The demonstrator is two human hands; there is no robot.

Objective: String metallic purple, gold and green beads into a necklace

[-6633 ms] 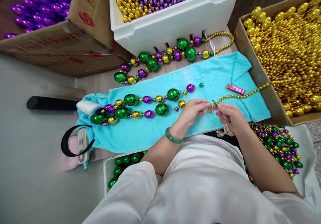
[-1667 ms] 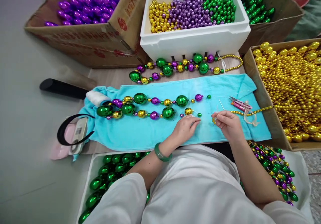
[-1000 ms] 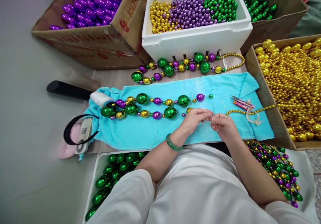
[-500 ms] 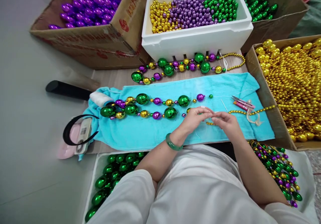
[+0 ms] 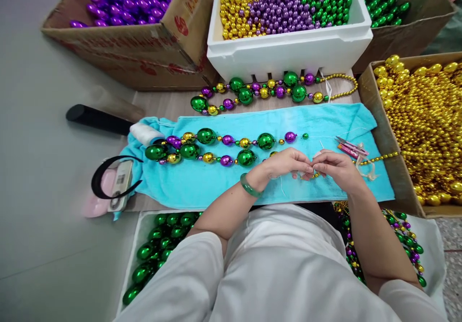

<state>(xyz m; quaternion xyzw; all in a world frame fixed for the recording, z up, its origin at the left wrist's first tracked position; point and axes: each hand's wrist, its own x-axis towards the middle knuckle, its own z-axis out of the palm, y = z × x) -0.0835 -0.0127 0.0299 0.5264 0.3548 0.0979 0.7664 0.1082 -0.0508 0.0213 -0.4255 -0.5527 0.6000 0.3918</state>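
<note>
Fingertips of my left hand (image 5: 287, 163) and right hand (image 5: 337, 165) meet over the towel (image 5: 216, 187), both pinched on the end of a gold bead strand (image 5: 378, 158) that trails off to the right into the box of gold beads (image 5: 426, 120). Just beyond the right hand lie small scissors (image 5: 348, 146). Left of my left hand runs the doubled necklace (image 5: 209, 146) of green, purple and gold balls.

White sleeves, green bangle (image 5: 250, 187)
</note>
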